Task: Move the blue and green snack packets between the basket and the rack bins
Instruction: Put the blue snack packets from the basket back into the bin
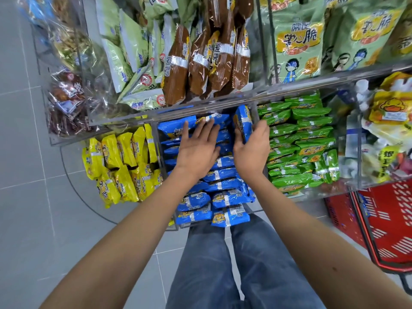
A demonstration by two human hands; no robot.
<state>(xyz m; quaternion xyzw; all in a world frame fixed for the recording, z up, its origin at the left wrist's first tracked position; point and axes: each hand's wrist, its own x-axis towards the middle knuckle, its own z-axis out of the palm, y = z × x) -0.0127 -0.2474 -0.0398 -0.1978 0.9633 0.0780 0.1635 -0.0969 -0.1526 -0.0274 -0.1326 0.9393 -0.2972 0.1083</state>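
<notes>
The middle bin of the clear rack sat just above the centre of the view, packed with blue packets lying flat in two rows that ran from twelve to six o'clock. The left hand lay palm down on the left row, its fingers straight and spread, pointing toward twelve o'clock and pressing on the packets beneath. At three o'clock from it, the right hand was clamped on one upright blue packet that stood on edge at the far end of the right row, thumb on the packet's nine o'clock face and curled fingers on its three o'clock face.

The green packets filled the next bin at three o'clock of the blue one, stacked flat and touching each other. Yellow packets lay jumbled in the bin at nine o'clock. On the tier above, toward twelve o'clock, brown packets stood leaning together.

The red basket rested on the grey tiled floor at four o'clock of the view, partly under the rack's right end; what it held could not be made out. The person's jeans showed at six o'clock, between the forearms.
</notes>
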